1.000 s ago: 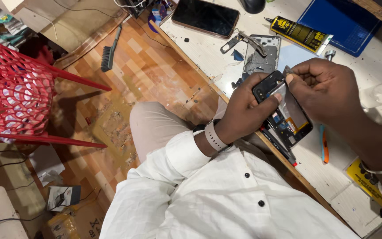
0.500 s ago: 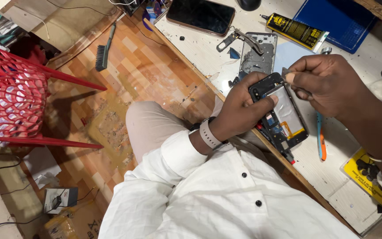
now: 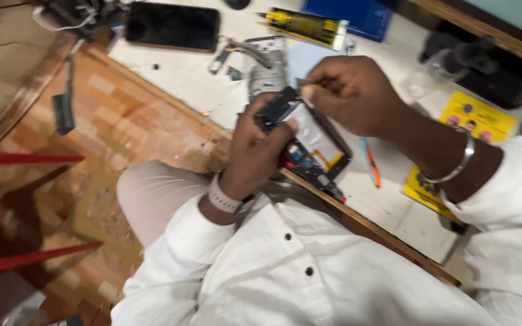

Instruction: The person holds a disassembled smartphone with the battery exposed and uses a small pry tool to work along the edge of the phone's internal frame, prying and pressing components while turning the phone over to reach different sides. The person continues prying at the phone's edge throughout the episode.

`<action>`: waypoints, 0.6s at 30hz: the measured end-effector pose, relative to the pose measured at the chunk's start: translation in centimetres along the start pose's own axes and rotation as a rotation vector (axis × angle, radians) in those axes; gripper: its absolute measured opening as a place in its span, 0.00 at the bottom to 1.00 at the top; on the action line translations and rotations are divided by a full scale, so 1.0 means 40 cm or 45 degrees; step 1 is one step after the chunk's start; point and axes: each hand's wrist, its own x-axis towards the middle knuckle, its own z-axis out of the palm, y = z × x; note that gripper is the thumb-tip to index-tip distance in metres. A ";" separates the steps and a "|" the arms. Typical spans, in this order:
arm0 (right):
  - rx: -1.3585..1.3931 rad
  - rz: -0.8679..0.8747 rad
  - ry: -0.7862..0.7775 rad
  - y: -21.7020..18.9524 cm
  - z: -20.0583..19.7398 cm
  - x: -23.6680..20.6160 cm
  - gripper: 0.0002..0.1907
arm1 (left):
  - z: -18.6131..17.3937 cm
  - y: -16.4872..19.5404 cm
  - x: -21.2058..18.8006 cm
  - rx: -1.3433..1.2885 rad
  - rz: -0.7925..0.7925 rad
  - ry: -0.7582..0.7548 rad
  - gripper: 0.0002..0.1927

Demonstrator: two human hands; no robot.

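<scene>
Your left hand (image 3: 255, 151) grips the opened phone (image 3: 309, 148) by its side, fingers wrapped round the frame, holding it just above the near edge of the tabletop (image 3: 182, 75), tilted so its insides face you. Your right hand (image 3: 351, 93) pinches a thin tool (image 3: 304, 83) between thumb and fingertips, its tip at the phone's upper end. A back cover (image 3: 267, 63) lies just behind, a yellow tube (image 3: 303, 25) and a second dark phone (image 3: 172, 26) towards the far edge.
</scene>
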 end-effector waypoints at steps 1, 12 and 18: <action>0.023 -0.002 0.009 -0.009 0.005 -0.006 0.06 | 0.000 0.009 -0.005 0.065 -0.001 0.002 0.14; -0.607 -0.383 0.187 -0.109 0.033 -0.038 0.04 | 0.013 0.029 -0.005 0.257 0.128 0.001 0.13; -0.352 -0.122 0.155 -0.084 0.039 -0.030 0.05 | 0.019 0.027 -0.006 0.203 0.070 0.053 0.13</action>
